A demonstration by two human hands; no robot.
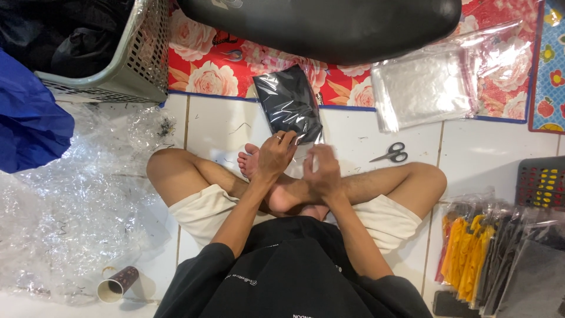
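from the head view, the person sits cross-legged on the white tile floor (365, 138), both hands raised over the crossed feet. the left hand (275, 158) reaches forward, fingers curled, fingertips touching the near edge of a dark packet (288, 103) wrapped in shiny clear plastic; whether it truly pinches the plastic or only rests on it i cannot tell. the right hand (322, 171) hovers just beside the left one, fingers loosely bent and a bit blurred, close to the packet's lower corner, and i cannot tell if it holds anything. the packet lies flat just ahead of the hands, partly on the red flowered mat (206, 65). to the right of the right hand lie scissors (391, 154), and beyond them a stack of clear bags (421, 88). far left of the left hand sits a grey basket (138, 65) and crumpled clear plastic (70, 206), with a cardboard tube (118, 284) near the person's left side.
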